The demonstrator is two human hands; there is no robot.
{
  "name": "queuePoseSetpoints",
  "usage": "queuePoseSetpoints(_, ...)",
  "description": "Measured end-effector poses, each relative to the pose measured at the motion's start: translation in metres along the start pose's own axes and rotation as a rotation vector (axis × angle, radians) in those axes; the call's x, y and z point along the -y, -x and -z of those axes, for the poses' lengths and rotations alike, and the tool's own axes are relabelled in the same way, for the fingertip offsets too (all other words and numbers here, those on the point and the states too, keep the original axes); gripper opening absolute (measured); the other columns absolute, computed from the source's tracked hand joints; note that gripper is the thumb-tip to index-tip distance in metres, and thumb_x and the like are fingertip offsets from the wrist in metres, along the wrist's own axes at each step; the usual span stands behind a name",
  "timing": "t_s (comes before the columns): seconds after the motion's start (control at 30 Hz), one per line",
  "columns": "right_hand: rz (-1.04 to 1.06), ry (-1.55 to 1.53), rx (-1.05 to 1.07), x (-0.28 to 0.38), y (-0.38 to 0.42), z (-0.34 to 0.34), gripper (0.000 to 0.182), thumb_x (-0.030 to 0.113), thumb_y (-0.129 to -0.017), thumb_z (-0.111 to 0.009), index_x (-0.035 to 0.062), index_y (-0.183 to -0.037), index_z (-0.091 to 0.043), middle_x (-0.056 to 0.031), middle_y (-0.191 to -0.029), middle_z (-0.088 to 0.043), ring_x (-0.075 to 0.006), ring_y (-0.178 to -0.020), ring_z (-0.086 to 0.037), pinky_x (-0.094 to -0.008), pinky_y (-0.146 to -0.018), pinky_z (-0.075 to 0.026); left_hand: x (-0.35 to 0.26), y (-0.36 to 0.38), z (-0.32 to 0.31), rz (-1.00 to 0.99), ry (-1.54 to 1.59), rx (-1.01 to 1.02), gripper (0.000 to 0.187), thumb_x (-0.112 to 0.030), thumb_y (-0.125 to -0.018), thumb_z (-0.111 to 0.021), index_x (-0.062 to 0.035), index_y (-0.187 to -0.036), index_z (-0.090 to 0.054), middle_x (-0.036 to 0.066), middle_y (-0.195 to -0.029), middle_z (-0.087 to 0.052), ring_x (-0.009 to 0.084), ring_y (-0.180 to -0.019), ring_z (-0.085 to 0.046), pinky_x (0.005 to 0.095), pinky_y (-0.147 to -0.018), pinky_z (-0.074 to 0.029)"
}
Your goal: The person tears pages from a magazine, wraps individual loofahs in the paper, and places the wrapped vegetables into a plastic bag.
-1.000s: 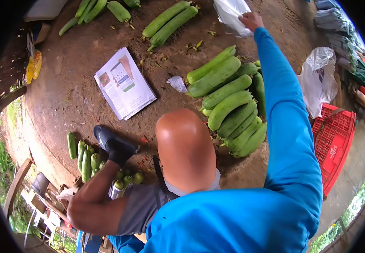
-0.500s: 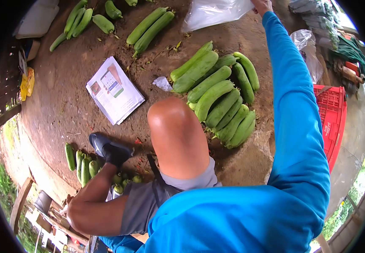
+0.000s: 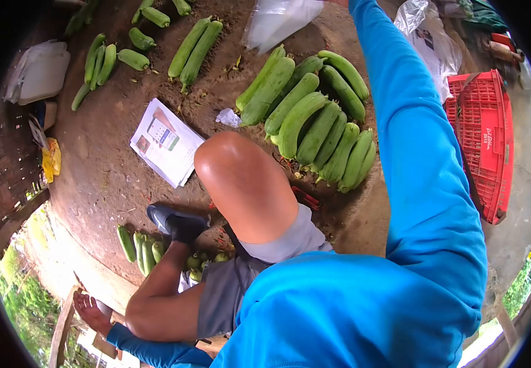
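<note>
The right hand is cut off by the top edge, so its grip cannot be told; the clear plastic bag (image 3: 278,21) hangs just below that edge, above the pile of green gourds (image 3: 314,129) on the dirt floor. The left hand (image 3: 91,313), fingers spread wide and holding nothing, rests on a wooden plank (image 3: 60,331), well away from the pile, with a printed paper (image 3: 166,142) lying left of the pile.

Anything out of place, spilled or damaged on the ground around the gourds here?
Mostly tidy: the gourds lie piled side by side. A crumpled scrap of clear plastic lies loose beside the pile, and a printed leaflet lies on the bare dirt. Nothing looks spilled or damaged.
</note>
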State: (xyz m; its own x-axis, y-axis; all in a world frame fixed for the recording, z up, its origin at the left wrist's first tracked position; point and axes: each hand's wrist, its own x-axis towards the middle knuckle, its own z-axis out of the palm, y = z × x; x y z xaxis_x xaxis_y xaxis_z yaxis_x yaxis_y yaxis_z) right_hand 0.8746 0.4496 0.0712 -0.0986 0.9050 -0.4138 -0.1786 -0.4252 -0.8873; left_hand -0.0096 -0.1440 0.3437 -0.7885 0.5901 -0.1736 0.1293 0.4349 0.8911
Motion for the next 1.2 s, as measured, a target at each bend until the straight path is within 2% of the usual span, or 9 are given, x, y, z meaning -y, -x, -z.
queuePoseSetpoints(0.37,0.404,0.306,-0.598,0.068,0.008,0.012,0.048,0.052,-0.087,-0.073,0.0105,-0.068,-0.058,-0.0038,-0.059,-0.051,-0.0172,-0.043,-0.048,-0.0354,-0.041,-0.045,-0.033,-0.058,-0.005,0.006,0.031,0.06,0.036,-0.029,-0.101,-0.055,-0.0082,-0.129,-0.059,-0.003,-0.101,-0.057,0.0097,-0.092,-0.053,0.0276,-0.084,-0.042)
queuePoseSetpoints(0.47,0.625,0.188,-0.385,0.096,-0.025,0.06,0.046,0.055,-0.085,-0.074,0.0105,-0.079,-0.063,-0.0028,-0.06,-0.055,-0.0152,-0.043,-0.05,-0.0328,-0.04,-0.042,-0.049,-0.047,-0.047,-0.03,-0.105,0.134,0.033,-0.034,-0.099,-0.058,-0.0108,-0.121,-0.063,-0.006,-0.092,-0.056,0.0073,-0.085,-0.053,0.025,-0.079,-0.041)
queuePoseSetpoints(0.53,0.344,0.296,-0.749,0.126,0.0,0.045,0.064,0.06,-0.088,-0.062,-0.0024,-0.101,-0.07,-0.0183,-0.091,-0.07,-0.027,-0.084,-0.071,-0.0431,-0.07,-0.057,-0.066,-0.032,-0.089,-0.032,-0.235,0.113,0.03,-0.038,-0.099,-0.057,-0.0113,-0.111,-0.064,-0.006,-0.085,-0.054,0.0057,-0.079,-0.051,0.0233,-0.072,-0.041)
queuePoseSetpoints(0.57,0.243,0.851,-0.758,0.128,0.032,0.022,0.08,0.075,-0.084,-0.057,-0.0032,-0.094,-0.07,-0.0134,-0.086,-0.068,-0.024,-0.072,-0.068,-0.0433,-0.06,-0.056,-0.068,-0.026,-0.102,-0.034,-0.217,0.105,0.03,-0.038,-0.099,-0.057,-0.0113,-0.111,-0.064,-0.006,-0.085,-0.054,0.0057,-0.079,-0.051,0.0233,-0.072,-0.041)
queuePoseSetpoints(0.63,0.211,0.617,-0.825,0.129,0.056,0.004,0.083,0.08,-0.081,-0.057,-0.0023,-0.087,-0.069,-0.0089,-0.082,-0.066,-0.0214,-0.064,-0.064,-0.0425,-0.051,-0.054,-0.068,-0.02,-0.12,-0.177,-0.369,0.323,0.031,-0.038,-0.101,-0.055,-0.0095,-0.108,-0.064,-0.005,-0.084,-0.053,0.0056,-0.076,-0.05,0.0215,-0.067,-0.04)
queuePoseSetpoints(0.83,0.437,0.317,-0.632,0.215,0.08,0.011,0.073,0.063,-0.085,-0.067,0.0013,-0.123,-0.06,-0.0154,-0.105,-0.062,-0.0271,-0.085,-0.066,-0.0468,-0.066,-0.055,-0.076,0.0,-0.165,-0.193,-0.53,0.424,0.032,-0.034,-0.102,-0.053,-0.0043,-0.103,-0.062,-0.002,-0.077,-0.05,0.0064,-0.074,-0.046,0.0217,-0.063,-0.039)
queuePoseSetpoints(0.97,0.408,-0.091,-0.019,0.32,0.057,0.063,0.048,0.054,-0.083,-0.077,0.0115,-0.102,-0.067,-0.0011,-0.067,-0.061,-0.0127,-0.048,-0.054,-0.0312,-0.042,-0.045,-0.079,0.0,-0.177,-0.187,-0.571,0.435,0.024,-0.026,-0.102,-0.053,-0.0043,-0.101,-0.062,-0.002,-0.079,-0.051,0.0078,-0.073,-0.046,0.0238,-0.066,-0.04)
queuePoseSetpoints(1.03,0.469,0.136,-0.23,0.31,0.16,-0.117,0.054,0.046,-0.085,-0.078,0.0126,-0.124,-0.061,-0.002,-0.085,-0.068,-0.0114,-0.062,-0.063,-0.0301,-0.05,-0.053,-0.065,-0.007,-0.182,-0.369,-0.553,0.553,0.015,-0.016,-0.099,-0.056,-0.0031,-0.103,-0.062,0.001,-0.083,-0.056,0.0107,-0.077,-0.052,0.0266,-0.072,-0.044)
queuePoseSetpoints(1.2,0.36,0.307,0.692,0.285,0.214,-0.28,0.029,0.022,-0.093,-0.072,0.0075,-0.116,-0.062,-0.0011,-0.108,-0.068,-0.0127,-0.091,-0.068,-0.0322,-0.078,-0.06,-0.119,0.044,-0.236,-0.75,-0.558,0.56,0.021,-0.012,-0.095,-0.059,-0.0034,-0.114,-0.062,0.011,-0.105,-0.065,0.0247,-0.095,-0.062,0.035,-0.086,-0.049)
